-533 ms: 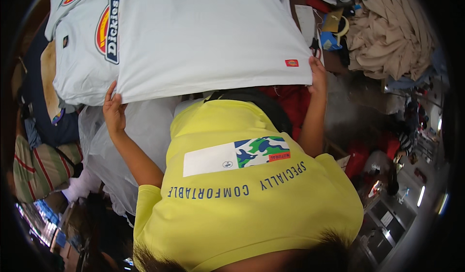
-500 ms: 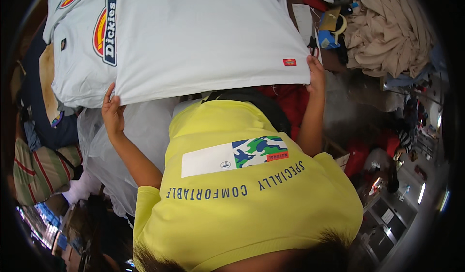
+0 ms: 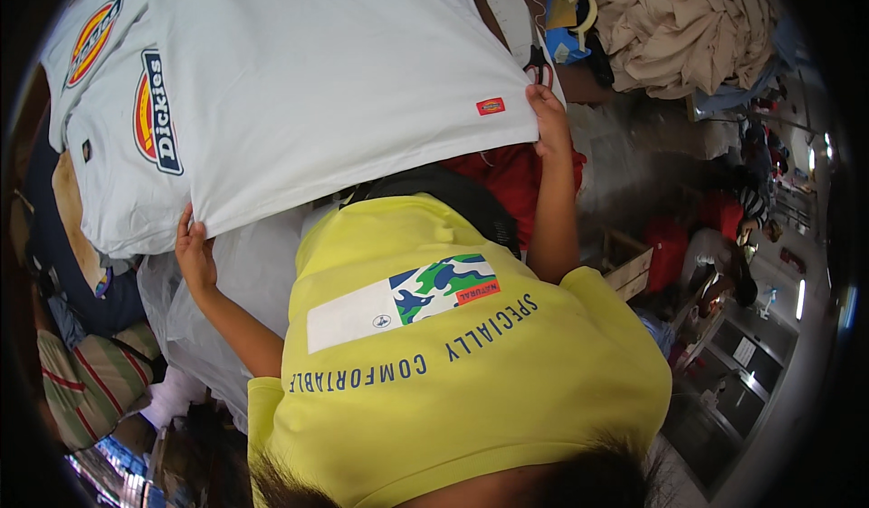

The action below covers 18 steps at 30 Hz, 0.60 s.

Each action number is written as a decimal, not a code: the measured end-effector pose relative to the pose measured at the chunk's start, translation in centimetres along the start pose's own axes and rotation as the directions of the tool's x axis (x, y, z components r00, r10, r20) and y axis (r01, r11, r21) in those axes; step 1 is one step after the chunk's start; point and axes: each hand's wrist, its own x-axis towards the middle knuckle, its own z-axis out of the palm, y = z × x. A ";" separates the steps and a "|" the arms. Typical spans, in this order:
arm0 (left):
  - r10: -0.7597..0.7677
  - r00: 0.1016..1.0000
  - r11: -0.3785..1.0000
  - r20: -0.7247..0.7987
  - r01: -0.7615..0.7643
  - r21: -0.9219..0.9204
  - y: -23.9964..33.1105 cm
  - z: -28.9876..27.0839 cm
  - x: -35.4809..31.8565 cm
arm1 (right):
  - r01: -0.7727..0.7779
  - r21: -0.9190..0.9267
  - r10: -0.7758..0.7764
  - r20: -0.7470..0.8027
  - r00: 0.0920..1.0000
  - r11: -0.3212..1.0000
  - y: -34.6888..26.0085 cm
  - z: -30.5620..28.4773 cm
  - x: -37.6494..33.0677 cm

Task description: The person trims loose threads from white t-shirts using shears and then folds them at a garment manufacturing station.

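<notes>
A white T-shirt (image 3: 335, 82) lies spread flat in front of me, with a round red, yellow and blue emblem at its left and a small red tag near the hem. My left hand (image 3: 194, 256) grips the hem's left corner. My right hand (image 3: 549, 120) grips the right corner beside the tag. A second white shirt (image 3: 86, 33) with the same emblem lies under it at the far left. My own yellow shirt (image 3: 453, 363) fills the lower middle and hides the table edge.
A heap of beige cloth (image 3: 692, 23) lies at the back right, with a paper sheet (image 3: 510, 14) and scissors (image 3: 540, 66) beside it. Red cloth (image 3: 511, 177) sits under the hem. Striped fabric (image 3: 81, 381) is lower left, a cardboard box (image 3: 631, 271) and a seated person (image 3: 724, 268) to the right.
Both hands have shifted a little leftward with the hem. My left hand has come lower, drawing its corner of the shirt closer to me.
</notes>
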 end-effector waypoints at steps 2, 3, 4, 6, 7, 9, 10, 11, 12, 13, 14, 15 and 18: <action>-0.011 1.000 0.999 0.005 0.011 0.043 -0.1 -0.1 0.3 | -0.009 -0.060 0.008 -0.006 1.000 0.998 0.0 -0.3 0.0; -0.050 0.999 0.991 0.006 0.049 0.125 0.0 -0.5 0.6 | -0.014 -0.113 0.014 -0.003 1.000 0.994 -0.1 -0.1 0.0; -0.089 0.996 0.975 0.005 0.086 0.205 0.1 -1.1 1.0 | -0.020 -0.165 0.020 -0.001 1.000 0.986 -0.3 -0.1 0.0; -0.106 0.994 0.901 0.039 0.080 0.426 0.7 -2.2 2.7 | 0.018 -0.508 -0.018 0.006 1.000 0.861 -0.2 -1.4 1.7; -0.085 0.993 0.832 0.078 0.028 0.553 1.4 -2.7 4.0 | 0.028 -0.632 -0.008 0.033 0.999 0.774 -1.0 -2.2 2.8; 0.015 0.987 0.745 0.158 -0.117 0.656 3.4 -2.8 7.0 | 0.056 -0.674 -0.038 0.042 0.998 0.737 -3.3 -0.9 4.0; 0.071 0.988 0.671 0.140 -0.152 0.726 5.6 -1.8 8.1 | 0.100 -0.681 -0.077 0.064 0.995 0.725 -5.1 0.9 4.9; 0.147 0.980 0.627 0.135 -0.198 0.754 8.2 1.3 8.5 | 0.130 -0.690 -0.109 0.075 0.991 0.712 -6.4 2.2 6.1; 0.312 0.938 0.678 0.154 -0.333 0.655 9.0 3.1 10.3 | 0.264 -0.680 -0.215 0.157 0.964 0.684 -7.2 3.3 7.8; 0.382 0.909 0.589 0.166 -0.378 0.715 9.4 3.4 12.7 | 0.399 -0.656 -0.313 0.250 0.916 0.641 -7.7 5.0 9.5; 0.362 0.925 0.577 0.120 -0.323 0.751 9.4 4.1 15.1 | 0.486 -0.631 -0.393 0.294 0.871 0.605 -8.4 7.7 10.2; 0.341 0.937 0.562 0.079 -0.271 0.781 9.5 5.2 17.5 | 0.565 -0.605 -0.471 0.328 0.819 0.561 -8.6 10.3 10.6; 0.438 0.896 0.255 0.068 -0.197 0.947 9.8 12.5 18.2 | 0.571 -0.798 -0.436 0.452 0.778 0.190 -7.3 13.9 13.7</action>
